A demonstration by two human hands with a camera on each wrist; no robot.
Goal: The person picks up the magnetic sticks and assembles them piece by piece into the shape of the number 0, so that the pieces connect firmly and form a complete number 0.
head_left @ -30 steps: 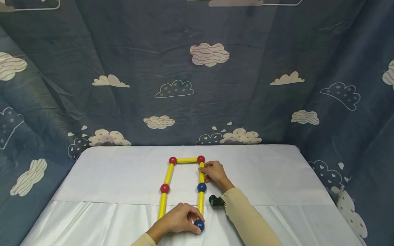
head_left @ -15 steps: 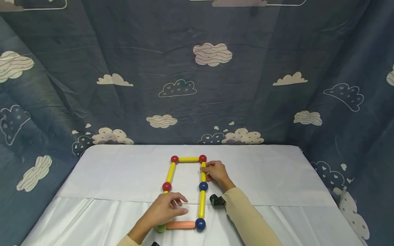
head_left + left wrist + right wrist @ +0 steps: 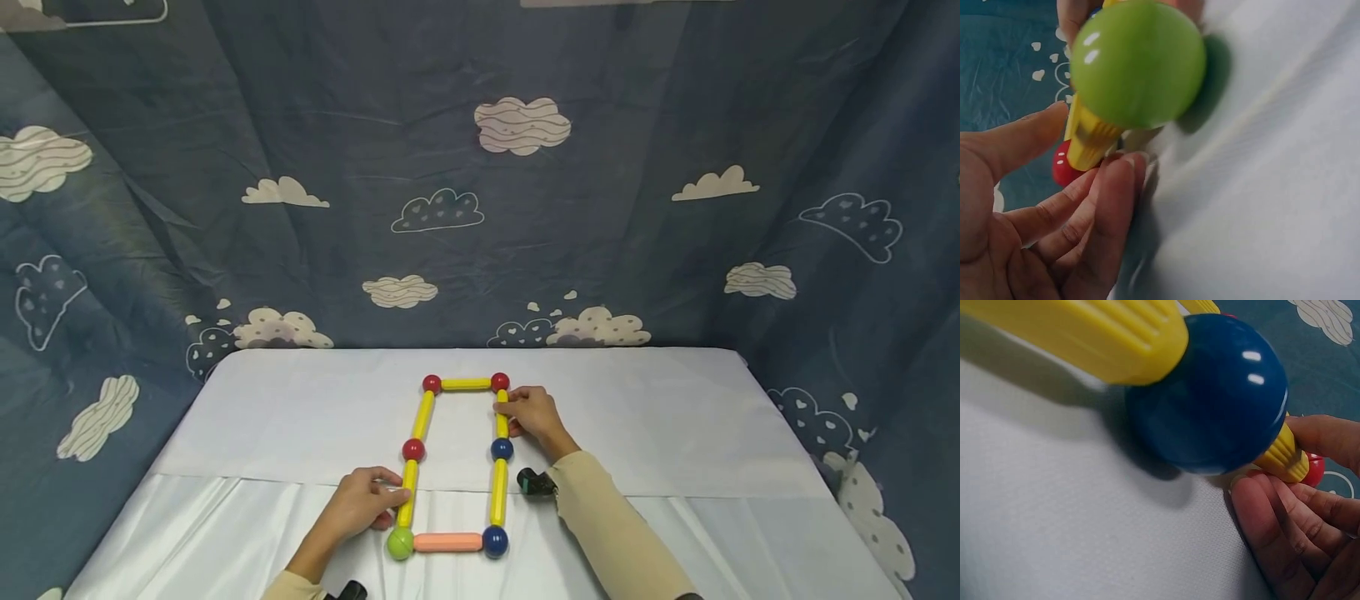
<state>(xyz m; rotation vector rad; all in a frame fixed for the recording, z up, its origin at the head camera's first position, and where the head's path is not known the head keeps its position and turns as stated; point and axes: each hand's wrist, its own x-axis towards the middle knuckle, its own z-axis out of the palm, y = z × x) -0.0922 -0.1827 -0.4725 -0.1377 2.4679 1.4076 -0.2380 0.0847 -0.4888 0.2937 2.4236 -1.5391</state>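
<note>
A closed frame of toy building rods and balls lies on the white cloth. My left hand (image 3: pixel 363 502) is at the lower left yellow rod (image 3: pixel 408 492), thumb and fingers on either side; the left wrist view shows a small gap at the thumb. A green ball (image 3: pixel 1139 62) sits at that rod's near end, a red ball (image 3: pixel 413 449) at its far end. My right hand (image 3: pixel 534 414) pinches the upper right yellow rod (image 3: pixel 502 423), between a red ball (image 3: pixel 500 382) and a blue ball (image 3: pixel 1210 394). The right wrist view shows its thumb above and fingers below.
An orange rod (image 3: pixel 448 542) joins the green ball to the near blue ball (image 3: pixel 495 542). Another yellow rod (image 3: pixel 467 384) spans the far end to a red ball (image 3: pixel 432 384). A cloud-patterned dark curtain (image 3: pixel 450 150) hangs behind the white-covered table (image 3: pixel 637 425).
My left hand has moved from the near blue ball leftward to the lower left yellow rod, uncovering the orange rod and green ball. My right hand keeps its pinch; the head view has shifted slightly.
</note>
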